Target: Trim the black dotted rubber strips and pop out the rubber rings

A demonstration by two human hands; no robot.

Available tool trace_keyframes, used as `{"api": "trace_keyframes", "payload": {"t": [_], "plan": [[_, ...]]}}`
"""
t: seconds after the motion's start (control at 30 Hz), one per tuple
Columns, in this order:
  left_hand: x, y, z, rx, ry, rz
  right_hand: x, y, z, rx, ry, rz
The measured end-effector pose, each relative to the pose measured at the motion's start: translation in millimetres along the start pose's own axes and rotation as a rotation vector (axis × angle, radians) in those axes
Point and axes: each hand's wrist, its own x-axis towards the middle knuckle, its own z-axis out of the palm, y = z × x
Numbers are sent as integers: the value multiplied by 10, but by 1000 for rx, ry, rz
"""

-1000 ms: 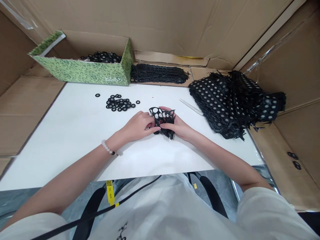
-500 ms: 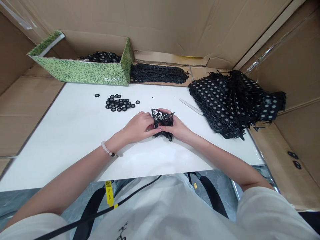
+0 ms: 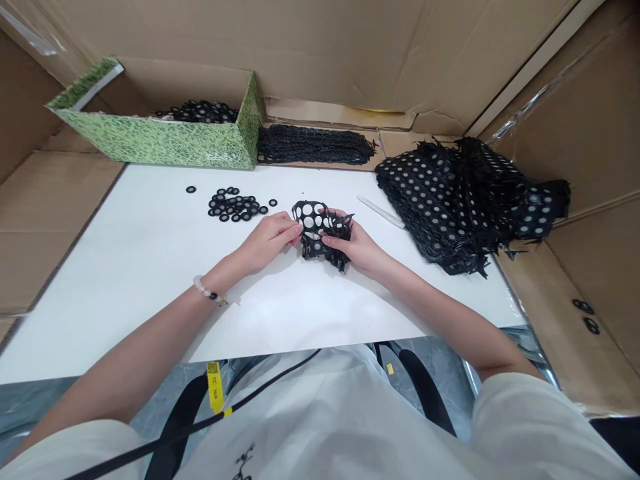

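Head camera shows 1 black perforated sheet at the centre of the frame. The right hand holds it between thumb and fingers. The left hand is narrow, with thumb tip at the sheet's left edge; if it grips there, I cannot tell. Black rings lie left of the centre. Dotted black sheets are piled at right, just beside 1 white strip.

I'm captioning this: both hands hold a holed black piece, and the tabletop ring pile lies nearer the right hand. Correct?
Not quite: the head view shows the tabletop ring pile nearer the left hand, not the right hand. Both hands do hold the holed black piece.
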Motion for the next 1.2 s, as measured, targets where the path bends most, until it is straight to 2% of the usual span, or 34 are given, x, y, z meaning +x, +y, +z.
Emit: {"api": "trace_keyframes", "payload": {"t": [0.23,0.3,0.33,0.43,0.47,0.5,0.57,0.63,0.73,0.8,0.87,0.93,1.03,1.1,1.2], "plan": [[3,50,96,-259,33,-120,-10,-30,32,53,-18,58],[28,38,119,-314,85,-177,-8,-29,27,38,-4,46],[48,13,108,-346,138,-208,-5,-27,18,24,14,37],[123,-139,-44,-367,458,-285,20,-28,-31,-23,98,28],[140,-202,-123,-298,656,-311,32,-32,-50,-25,125,36],[149,-264,-202,-249,739,-315,43,-38,-67,-19,150,47],[136,-367,-318,-166,784,-302,61,-51,-86,8,190,78],[94,-430,-340,33,669,-280,67,-59,-80,41,195,124],[27,-440,-243,450,433,-268,55,-56,-45,75,145,183],[0,-393,-180,585,381,-253,42,-52,-24,90,99,203],[-13,-304,-158,608,395,-199,31,-51,-11,109,63,218],[-23,-186,-158,584,352,-98,23,-50,-4,143,50,218],[-41,-8,-120,532,119,99,14,-40,8,193,48,176],[-49,79,-56,509,-13,174,8,-27,20,205,20,146],[-51,150,37,446,-91,192,2,-9,36,173,-37,118]]}}
